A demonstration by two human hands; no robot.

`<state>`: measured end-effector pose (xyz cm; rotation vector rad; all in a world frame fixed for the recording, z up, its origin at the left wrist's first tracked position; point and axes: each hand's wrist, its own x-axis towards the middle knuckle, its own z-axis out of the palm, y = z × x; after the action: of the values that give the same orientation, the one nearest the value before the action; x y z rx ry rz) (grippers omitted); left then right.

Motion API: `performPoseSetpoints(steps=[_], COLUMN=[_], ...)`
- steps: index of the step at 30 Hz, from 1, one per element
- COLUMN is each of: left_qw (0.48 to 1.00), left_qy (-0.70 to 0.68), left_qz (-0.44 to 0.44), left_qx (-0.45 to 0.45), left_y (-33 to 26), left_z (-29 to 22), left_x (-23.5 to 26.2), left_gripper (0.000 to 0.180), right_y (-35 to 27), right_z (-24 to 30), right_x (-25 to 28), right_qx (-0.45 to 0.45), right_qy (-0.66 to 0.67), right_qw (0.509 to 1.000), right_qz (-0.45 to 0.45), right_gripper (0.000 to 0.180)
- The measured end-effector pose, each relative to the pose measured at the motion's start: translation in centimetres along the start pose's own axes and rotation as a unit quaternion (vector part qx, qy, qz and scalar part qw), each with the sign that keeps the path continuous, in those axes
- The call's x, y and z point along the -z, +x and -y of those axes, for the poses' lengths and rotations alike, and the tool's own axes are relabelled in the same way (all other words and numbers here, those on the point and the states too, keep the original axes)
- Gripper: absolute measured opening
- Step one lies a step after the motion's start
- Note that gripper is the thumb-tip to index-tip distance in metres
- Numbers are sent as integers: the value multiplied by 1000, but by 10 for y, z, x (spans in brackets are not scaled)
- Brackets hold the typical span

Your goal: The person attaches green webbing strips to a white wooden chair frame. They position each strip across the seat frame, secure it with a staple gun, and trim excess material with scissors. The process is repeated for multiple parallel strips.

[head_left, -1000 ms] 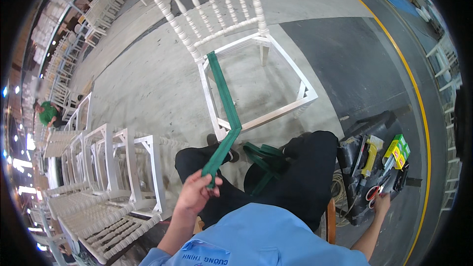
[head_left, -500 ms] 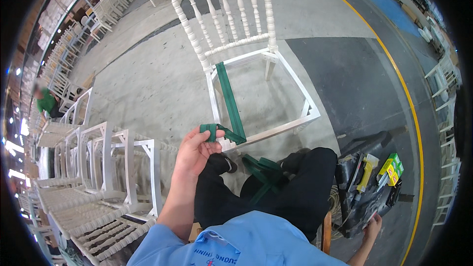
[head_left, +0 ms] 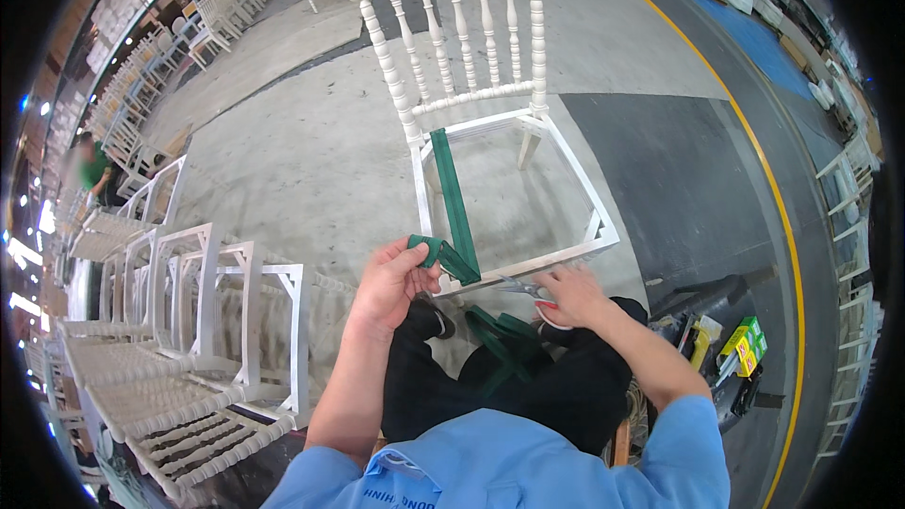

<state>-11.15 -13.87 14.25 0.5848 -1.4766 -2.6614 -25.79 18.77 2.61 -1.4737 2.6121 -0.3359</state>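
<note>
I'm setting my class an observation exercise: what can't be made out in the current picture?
All in the head view:
Scissors: handles partly covered by the right hand.
Green strap: its gripped part is covered by the left hand's fingers.
Co-worker: blurred and too small to tell what the hands do.
White chairs at far right: cut off by the dark fisheye rim.

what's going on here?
A person's left hand holds the end of a green strap stretched across the seat frame of a white chair. The right hand holds scissors by the front rail, apart from the strap. The seat is otherwise open.
</note>
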Motion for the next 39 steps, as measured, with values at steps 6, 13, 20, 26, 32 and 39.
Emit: performPoseSetpoints(steps=[6, 13, 20, 26, 32, 39], left_qw=[999, 999, 999, 995, 984, 971], left_qy=[-8, -24, 31, 103, 138, 142], left_qz=[-41, -21, -34, -14, 77, 177], left_qx=[16, 17, 18, 11, 88, 73], left_y=[-21, -28, -29, -55, -22, -12], left_z=[3, -4, -6, 17, 51, 21], left_x=[5, 20, -1, 22, -12, -61], left_gripper=[15, 16, 31, 31, 30, 24], right_y=[73, 115, 24, -172, -380, -277], right_z=[5, 22, 5, 8, 17, -9], right_x=[-22, -33, -15, 31, -4, 5], right_qx=[115, 189, -40, -458, -689, -554], right_qy=[-25, -33, 104, 169, -96, 203], right_qw=[989, 972, 994, 807, 618, 682], right_qz=[90, 132, -23, -332, -367, -433], right_gripper=[52, 46, 40, 39, 46, 23])
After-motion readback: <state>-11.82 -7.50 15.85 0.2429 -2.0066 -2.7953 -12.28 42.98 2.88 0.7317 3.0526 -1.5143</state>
